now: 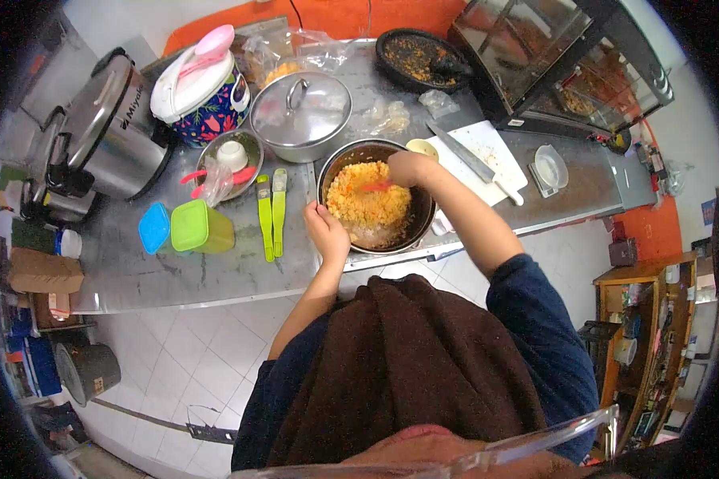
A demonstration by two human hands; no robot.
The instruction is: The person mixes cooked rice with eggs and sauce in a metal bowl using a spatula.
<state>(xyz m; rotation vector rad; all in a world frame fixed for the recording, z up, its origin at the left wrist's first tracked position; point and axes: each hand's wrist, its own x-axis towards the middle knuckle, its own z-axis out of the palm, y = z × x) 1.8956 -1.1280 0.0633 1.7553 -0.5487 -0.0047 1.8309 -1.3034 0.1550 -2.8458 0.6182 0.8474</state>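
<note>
A dark-lined pot [429,226] stands at the table's front edge, holding crumbly yellow-orange food [359,209]. My left hand [327,231] grips the pot's rim at its left side, thumb along the edge. Over the right half of the pot, my right hand [411,171] is closed round the handle of a red spoon [375,186]. The spoon's far end is down in the food, so its shape is hidden. Just beyond my right hand sits a small pale yellow bowl [423,148], partly covered by it.
A lidded silver pot [299,112] stands behind. To the right, a large knife [463,156] lies on a white cutting board [499,152], near a small scale [548,172]. Green tongs [272,215] and a green container [202,227] are at left. A stone mortar [415,64] stands farther back.
</note>
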